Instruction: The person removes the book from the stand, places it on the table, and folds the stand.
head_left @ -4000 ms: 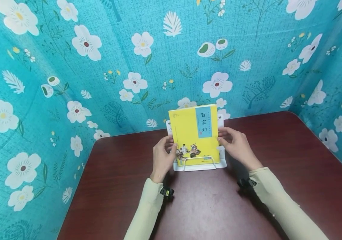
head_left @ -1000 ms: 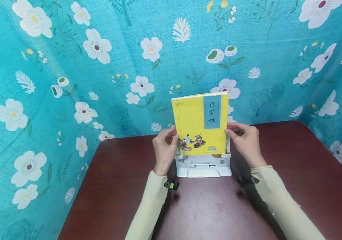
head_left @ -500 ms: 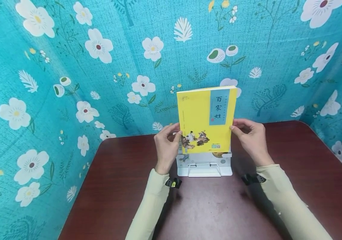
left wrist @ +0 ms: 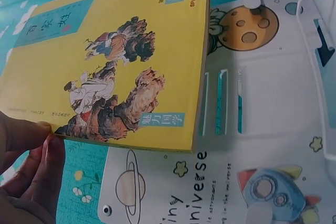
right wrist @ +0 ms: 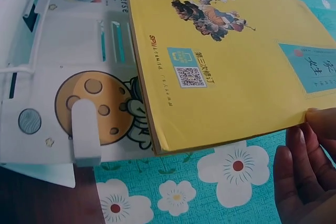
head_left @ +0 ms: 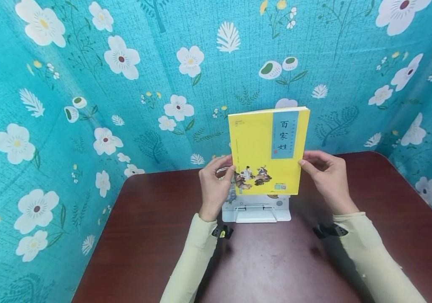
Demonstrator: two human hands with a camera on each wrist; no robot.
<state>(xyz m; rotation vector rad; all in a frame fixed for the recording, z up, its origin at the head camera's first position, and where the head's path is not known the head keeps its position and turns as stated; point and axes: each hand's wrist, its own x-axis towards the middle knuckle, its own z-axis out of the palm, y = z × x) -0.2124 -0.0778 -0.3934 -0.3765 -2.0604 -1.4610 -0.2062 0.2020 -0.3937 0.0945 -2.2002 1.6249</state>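
Note:
A yellow book (head_left: 257, 139) with a blue title panel is held upright between both hands, in front of a white book stand (head_left: 255, 215). My left hand (head_left: 216, 183) pinches its left edge, thumb on the cover and fingers behind. At the opposite edge my right hand (head_left: 327, 179) grips it the same way. In the left wrist view the lower edge of the book (left wrist: 121, 77) is raised above the stand's ledge, and the printed back plate (left wrist: 268, 77) shows a moon, a planet and a rocket. The right wrist view shows the stand's wire holder (right wrist: 31, 24) and a white clip (right wrist: 85, 132).
The stand rests on a dark reddish-brown table (head_left: 155, 235) with rounded far corners. A turquoise flowered cloth (head_left: 144, 84) hangs behind the table and along its sides. Each wrist wears a black strap with a small camera (head_left: 222, 231).
Four seconds ago the book stood in the stand behind the wire holder. Both hands have lifted it out, and over the last second carried it rightward, baring the stand's lower part.

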